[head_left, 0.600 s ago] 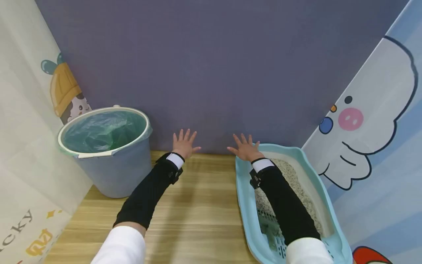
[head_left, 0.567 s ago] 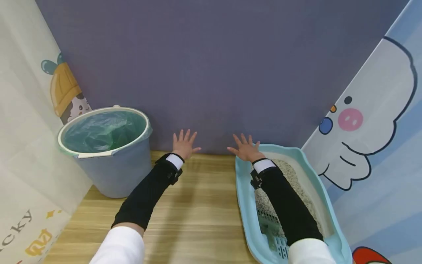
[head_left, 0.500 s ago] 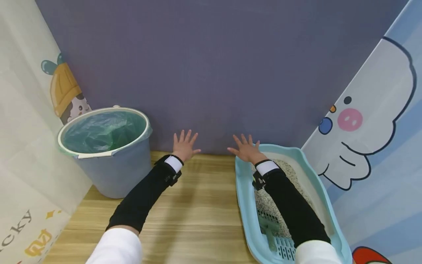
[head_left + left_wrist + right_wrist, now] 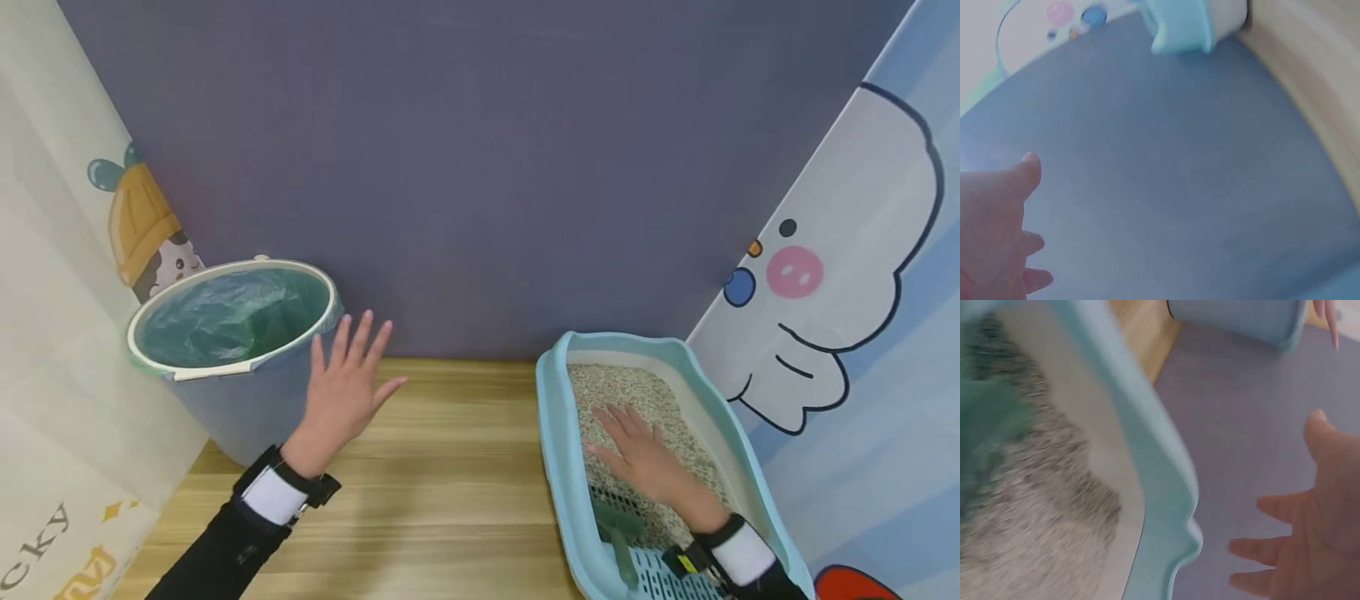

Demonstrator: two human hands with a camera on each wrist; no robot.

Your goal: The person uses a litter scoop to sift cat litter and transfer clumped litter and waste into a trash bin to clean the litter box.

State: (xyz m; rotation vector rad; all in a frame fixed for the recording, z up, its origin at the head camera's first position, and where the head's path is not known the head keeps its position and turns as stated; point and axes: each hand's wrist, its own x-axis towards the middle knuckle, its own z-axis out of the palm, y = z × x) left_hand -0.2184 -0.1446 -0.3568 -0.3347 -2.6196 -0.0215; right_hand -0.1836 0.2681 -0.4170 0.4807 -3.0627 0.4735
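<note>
My left hand (image 4: 341, 404) is spread with straight fingers in front of the lined bucket (image 4: 255, 408), overlapping its right side in the head view, and holds nothing. My right hand (image 4: 645, 458) reaches over the light blue litter box (image 4: 553, 433), fingers extended and nothing in them. Beneath it lies grey-beige cat litter (image 4: 615, 383). A green litter scoop (image 4: 618, 525) rests at the box's near left, its handle over the perforated step (image 4: 667, 575). In the right wrist view the scoop (image 4: 991, 419) is blurred beside the litter, and the right hand (image 4: 1329, 519) shows spread fingers.
A translucent green bag (image 4: 232, 321) lines the bucket, whose white handle (image 4: 213, 371) lies along the rim. Bucket and box stand on a wood-grain surface (image 4: 435, 467) against a dark grey-purple back panel (image 4: 480, 183). Printed curtains (image 4: 817, 333) hang at the sides.
Both hands have drawn back from near the back panel and moved apart, the left toward the bucket, the right over the litter box. The scoop is now more exposed. The view has shifted slightly.
</note>
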